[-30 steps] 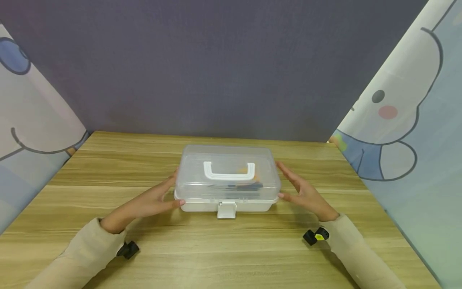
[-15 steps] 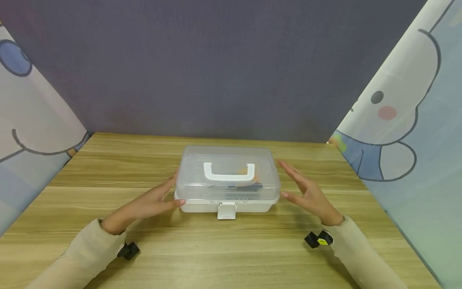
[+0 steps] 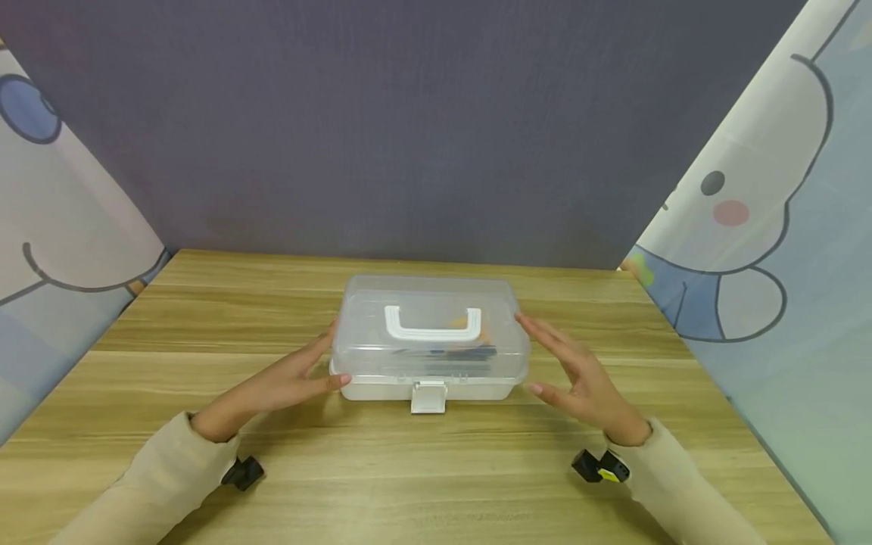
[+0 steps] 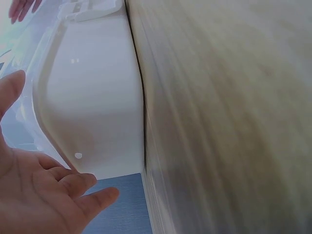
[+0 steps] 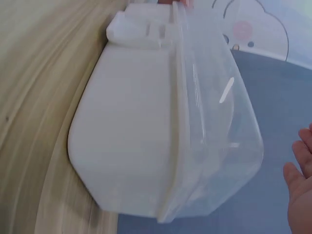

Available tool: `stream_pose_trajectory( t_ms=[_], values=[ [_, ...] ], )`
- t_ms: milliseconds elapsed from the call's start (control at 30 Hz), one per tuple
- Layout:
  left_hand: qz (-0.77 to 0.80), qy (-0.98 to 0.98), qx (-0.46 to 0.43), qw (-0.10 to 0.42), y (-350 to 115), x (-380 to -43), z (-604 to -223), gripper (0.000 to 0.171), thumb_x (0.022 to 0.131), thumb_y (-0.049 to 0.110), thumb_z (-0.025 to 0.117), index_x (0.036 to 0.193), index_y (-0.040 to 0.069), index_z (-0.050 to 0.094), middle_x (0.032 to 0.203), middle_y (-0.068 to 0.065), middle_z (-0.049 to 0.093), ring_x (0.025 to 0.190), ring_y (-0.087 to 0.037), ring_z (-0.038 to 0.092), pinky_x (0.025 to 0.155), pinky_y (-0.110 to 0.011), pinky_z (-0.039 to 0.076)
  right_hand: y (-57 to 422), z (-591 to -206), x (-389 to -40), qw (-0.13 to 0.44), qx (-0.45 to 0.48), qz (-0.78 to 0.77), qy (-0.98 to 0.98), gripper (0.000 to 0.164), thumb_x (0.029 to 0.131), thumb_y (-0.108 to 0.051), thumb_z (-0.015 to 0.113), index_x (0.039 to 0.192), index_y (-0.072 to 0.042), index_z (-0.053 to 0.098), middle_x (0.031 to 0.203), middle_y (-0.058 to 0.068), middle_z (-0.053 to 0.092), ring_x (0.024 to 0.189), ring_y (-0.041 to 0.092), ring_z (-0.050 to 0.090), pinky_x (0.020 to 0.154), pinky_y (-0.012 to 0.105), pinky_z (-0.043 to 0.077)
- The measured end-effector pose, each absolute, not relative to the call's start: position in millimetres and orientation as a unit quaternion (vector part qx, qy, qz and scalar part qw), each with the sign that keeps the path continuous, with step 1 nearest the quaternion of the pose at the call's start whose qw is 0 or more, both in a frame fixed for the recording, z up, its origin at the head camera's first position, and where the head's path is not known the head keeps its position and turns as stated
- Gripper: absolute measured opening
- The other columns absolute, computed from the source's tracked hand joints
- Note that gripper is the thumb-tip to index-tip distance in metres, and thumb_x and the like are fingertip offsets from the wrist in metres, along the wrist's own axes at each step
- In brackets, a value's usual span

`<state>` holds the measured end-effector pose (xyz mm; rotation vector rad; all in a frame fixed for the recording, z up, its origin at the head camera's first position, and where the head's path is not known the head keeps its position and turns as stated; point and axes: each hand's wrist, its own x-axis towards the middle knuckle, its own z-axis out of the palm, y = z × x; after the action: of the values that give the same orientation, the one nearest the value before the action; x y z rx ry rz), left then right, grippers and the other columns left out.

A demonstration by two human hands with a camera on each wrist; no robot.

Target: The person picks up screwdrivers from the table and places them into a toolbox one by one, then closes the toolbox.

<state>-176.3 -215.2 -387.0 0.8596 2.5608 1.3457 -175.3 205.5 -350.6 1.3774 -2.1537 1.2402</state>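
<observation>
A plastic storage box (image 3: 381,391) with a clear lid (image 3: 368,325) sits on the wooden table. Its white handle (image 3: 433,334) lies on top, and a white latch (image 3: 428,397) juts from the front, flap sticking outward. Through the lid, dark slim items (image 3: 463,354) and something orange show blurrily. My left hand (image 3: 286,382) is at the box's left end, thumb at the front corner and fingers loosely extended along the side. At the right end, my right hand (image 3: 579,375) has extended fingers beside the lid's edge, thumb apart from the box.
The wooden table (image 3: 313,469) extends around the box. Behind it rises a dark grey panel (image 3: 409,136). Cartoon-printed curtains flank both sides, the left curtain (image 3: 75,219) and the right curtain (image 3: 790,288). Small black cameras are worn on both wrists.
My right hand first drew slightly away from the box's right end, then its fingertips came back to the lid's edge while the thumb stayed off. The left hand and box stayed put.
</observation>
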Motion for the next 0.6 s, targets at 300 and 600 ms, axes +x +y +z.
stream_pose_trajectory(
  t_ms=[300, 600],
  values=[
    [0.445, 0.849, 0.279, 0.064, -215, -176, -387, 0.086, 0.093, 0.023, 0.061, 0.152, 0.014, -0.001, 0.157, -0.016, -0.005, 0.141, -0.044, 0.0, 0.105, -0.068, 0.008, 192, -354, -167, 0.14, 0.532, 0.437, -0.712, 0.067, 0.092, -0.028, 0.062, 0.14, 0.01, 0.034, 0.148, 0.016, 0.037, 0.137, 0.023, 0.033, 0.112, 0.028, 0.025],
    [0.439, 0.852, 0.278, 0.06, -215, -176, -386, 0.087, 0.093, 0.023, 0.061, 0.152, 0.017, -0.002, 0.157, -0.015, -0.004, 0.14, -0.045, 0.002, 0.105, -0.068, 0.01, 178, -362, -160, 0.092, 0.562, 0.44, -0.695, 0.064, 0.092, -0.024, 0.062, 0.14, 0.008, 0.035, 0.146, 0.017, 0.038, 0.136, 0.026, 0.034, 0.112, 0.029, 0.026]
  ],
)
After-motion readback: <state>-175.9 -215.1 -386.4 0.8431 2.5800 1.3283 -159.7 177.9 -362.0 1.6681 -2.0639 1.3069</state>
